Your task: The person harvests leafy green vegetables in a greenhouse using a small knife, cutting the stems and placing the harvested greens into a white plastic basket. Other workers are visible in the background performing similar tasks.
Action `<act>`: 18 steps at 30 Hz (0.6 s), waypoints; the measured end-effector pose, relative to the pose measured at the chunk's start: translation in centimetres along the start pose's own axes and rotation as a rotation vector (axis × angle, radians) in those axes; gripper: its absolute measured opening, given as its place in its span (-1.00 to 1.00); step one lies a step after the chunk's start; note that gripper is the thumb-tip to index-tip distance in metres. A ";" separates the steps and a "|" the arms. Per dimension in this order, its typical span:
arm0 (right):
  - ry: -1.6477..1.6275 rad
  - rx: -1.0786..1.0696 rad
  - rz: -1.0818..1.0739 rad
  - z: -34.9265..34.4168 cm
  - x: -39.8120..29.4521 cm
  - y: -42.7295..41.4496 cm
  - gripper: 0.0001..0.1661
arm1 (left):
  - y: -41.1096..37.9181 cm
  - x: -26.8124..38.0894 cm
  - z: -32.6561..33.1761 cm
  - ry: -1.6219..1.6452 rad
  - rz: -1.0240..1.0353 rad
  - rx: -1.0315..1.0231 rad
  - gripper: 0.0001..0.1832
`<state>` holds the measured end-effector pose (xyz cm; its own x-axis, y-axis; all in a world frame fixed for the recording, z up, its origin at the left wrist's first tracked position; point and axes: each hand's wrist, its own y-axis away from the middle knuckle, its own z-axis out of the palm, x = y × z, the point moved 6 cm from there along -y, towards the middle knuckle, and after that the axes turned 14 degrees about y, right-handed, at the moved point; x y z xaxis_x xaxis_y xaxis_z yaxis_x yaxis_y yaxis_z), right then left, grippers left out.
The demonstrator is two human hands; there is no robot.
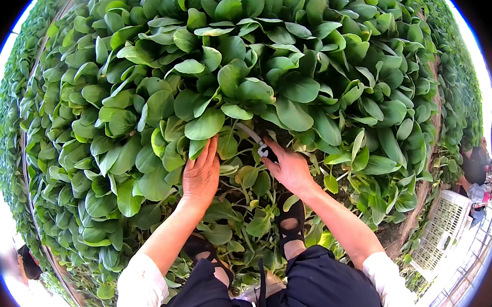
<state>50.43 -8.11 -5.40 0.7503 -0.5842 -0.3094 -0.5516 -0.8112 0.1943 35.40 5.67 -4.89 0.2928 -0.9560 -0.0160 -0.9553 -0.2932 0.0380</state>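
Broad-leaved green vegetable plants (pixel 204 124), like bok choy, stand densely before me. My left hand (pixel 201 173) reaches in among them from the left, its fingertips partly hidden under a leaf; whether it grips a stem cannot be told. My right hand (pixel 286 163) is closed around the black handle of a curved knife (pixel 249 132), whose pale blade points up and left, low between the plants. The blade's tip lies near the stems below the front leaves. Loose and yellowing leaves (pixel 249 176) cover the ground between my forearms.
My feet in dark strappy shoes (pixel 291 224) stand among low leaves. At the right lies a pale plastic crate (pixel 441 230) beside a soil path (pixel 417 223), with another person (pixel 475 165) near it. A second person (pixel 28 262) is partly seen at the far left.
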 end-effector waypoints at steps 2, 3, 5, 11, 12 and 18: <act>0.008 0.011 -0.001 0.7 0.1 -0.1 -0.39 | -0.1 -0.4 0.5 0.019 -0.012 -0.069 -0.71; 0.013 0.017 -0.001 0.9 0.2 -0.1 -0.39 | -0.1 -0.6 1.0 0.039 -0.029 -0.144 -0.67; 0.010 0.036 -0.005 0.5 0.0 -0.1 -0.39 | -0.2 -0.7 1.1 0.043 -0.037 -0.200 -0.62; 0.045 0.063 -0.007 0.4 -0.1 -0.1 -0.40 | 0.3 -0.6 1.1 -0.021 -0.024 -0.071 -0.59; 0.052 0.073 -0.016 0.9 -0.1 -0.3 -0.41 | 0.2 -0.5 1.2 -0.030 -0.023 -0.055 -0.58; 0.148 0.091 -0.097 1.1 -1.3 -1.4 -0.44 | 0.6 -1.1 2.0 0.004 -0.024 -0.053 -0.58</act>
<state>49.79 -6.18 -6.33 0.8433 -0.5060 -0.1811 -0.4996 -0.8623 0.0829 34.44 6.59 -6.81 0.3162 -0.9486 -0.0137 -0.9444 -0.3161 0.0904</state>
